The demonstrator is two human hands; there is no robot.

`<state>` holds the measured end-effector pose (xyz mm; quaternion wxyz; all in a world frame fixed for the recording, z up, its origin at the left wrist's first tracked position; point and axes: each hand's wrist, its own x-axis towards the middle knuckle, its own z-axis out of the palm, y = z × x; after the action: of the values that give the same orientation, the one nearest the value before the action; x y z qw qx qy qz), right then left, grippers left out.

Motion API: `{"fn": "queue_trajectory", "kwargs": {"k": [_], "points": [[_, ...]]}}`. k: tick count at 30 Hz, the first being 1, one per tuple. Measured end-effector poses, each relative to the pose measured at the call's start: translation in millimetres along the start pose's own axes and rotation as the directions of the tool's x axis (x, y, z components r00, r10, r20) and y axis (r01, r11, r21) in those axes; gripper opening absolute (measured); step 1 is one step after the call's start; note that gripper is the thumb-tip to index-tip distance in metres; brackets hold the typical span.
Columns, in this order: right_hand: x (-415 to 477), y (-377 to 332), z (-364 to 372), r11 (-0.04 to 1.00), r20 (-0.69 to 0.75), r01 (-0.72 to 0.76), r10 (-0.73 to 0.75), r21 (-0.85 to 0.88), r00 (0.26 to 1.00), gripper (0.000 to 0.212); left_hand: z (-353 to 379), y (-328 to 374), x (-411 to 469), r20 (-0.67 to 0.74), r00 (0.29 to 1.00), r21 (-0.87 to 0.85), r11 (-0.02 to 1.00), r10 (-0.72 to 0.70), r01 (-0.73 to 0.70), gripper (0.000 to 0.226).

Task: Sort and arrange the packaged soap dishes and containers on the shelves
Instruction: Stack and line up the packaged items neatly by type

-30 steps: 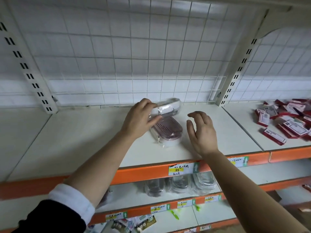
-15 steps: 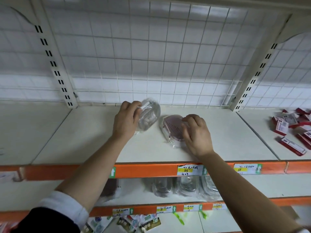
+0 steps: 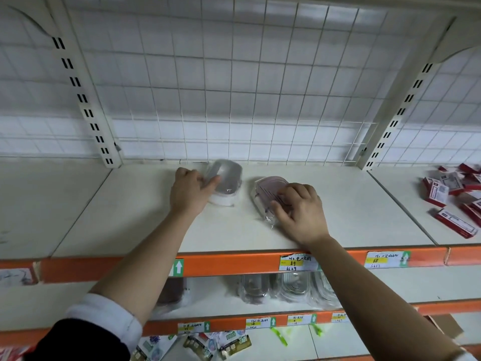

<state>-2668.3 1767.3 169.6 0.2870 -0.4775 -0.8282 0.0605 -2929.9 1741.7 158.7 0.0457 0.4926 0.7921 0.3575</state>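
Your left grip (image 3: pixel 191 190) is curled round the grey soap dish (image 3: pixel 227 178), thumb across its wrapped front. The dish is tipped up, with its lower edge on the shelf (image 3: pixel 130 204). Just right of that grip, not touching the grey one, the pink soap dish (image 3: pixel 268 187) lies flat. Your right grip (image 3: pixel 299 212) clamps its near end with bent fingers and thumb. Red boxes (image 3: pixel 453 201) lie well to the right of that grip.
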Motion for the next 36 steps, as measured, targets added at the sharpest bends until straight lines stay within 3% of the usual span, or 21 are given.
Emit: {"fn": "queue_trajectory", "kwargs": {"k": [3,6,10,13,20,22,27,31,36], "points": [[-0.5,-0.5,1.0,1.0,0.03,0.004,-0.003,-0.019,1.0,0.06,4.2,-9.3,-8.9,-0.007,1.0,0.038,0.999,0.029,-0.028,0.052],[0.3,-1.5,1.5,0.999,0.065,-0.013,0.015,-0.033,0.998,0.064,6.7,-3.6,-12.8,-0.106,0.964,0.008,0.97,0.242,-0.243,0.036],[-1.3,-3.3,0.9,0.999,0.1,-0.029,0.031,-0.022,0.994,0.064,7.8,3.0,-11.5,0.008,0.907,-0.018,0.907,0.422,-0.422,0.03],[-4.4,-5.9,3.1,0.999,0.085,-0.051,0.051,-0.004,0.995,0.052,9.4,4.1,-15.5,0.028,0.908,0.014,0.908,0.417,-0.418,0.025],[-19.3,-24.4,-1.9,0.993,0.037,-0.108,0.107,0.051,0.994,0.043,-3.7,2.2,-27.8,0.112,0.913,0.074,0.913,0.393,-0.402,0.066],[-26.0,-30.6,-8.7,0.987,-0.022,-0.117,0.12,0.106,0.992,0.039,-10.2,1.1,-34.9,0.113,0.91,0.085,0.908,0.399,-0.409,0.067],[-56.8,-42.6,-26.3,0.989,-0.127,-0.055,0.073,0.138,0.989,0.034,-32.4,3.0,-67.9,-0.068,0.911,0.047,0.913,0.407,-0.405,0.042],[-103.1,-50.2,-34.8,0.992,-0.195,0.037,-0.014,0.118,0.981,0.038,-55.0,0.8,-123.0,-0.234,0.865,-0.003,0.89,0.443,-0.456,0.033],[-164.9,-61.0,-32.0,0.981,-0.223,0.11,-0.073,0.159,0.972,0.047,-79.1,-8.7,-198.4,-0.252,0.847,0.042,0.88,0.467,-0.473,0.036]]}}
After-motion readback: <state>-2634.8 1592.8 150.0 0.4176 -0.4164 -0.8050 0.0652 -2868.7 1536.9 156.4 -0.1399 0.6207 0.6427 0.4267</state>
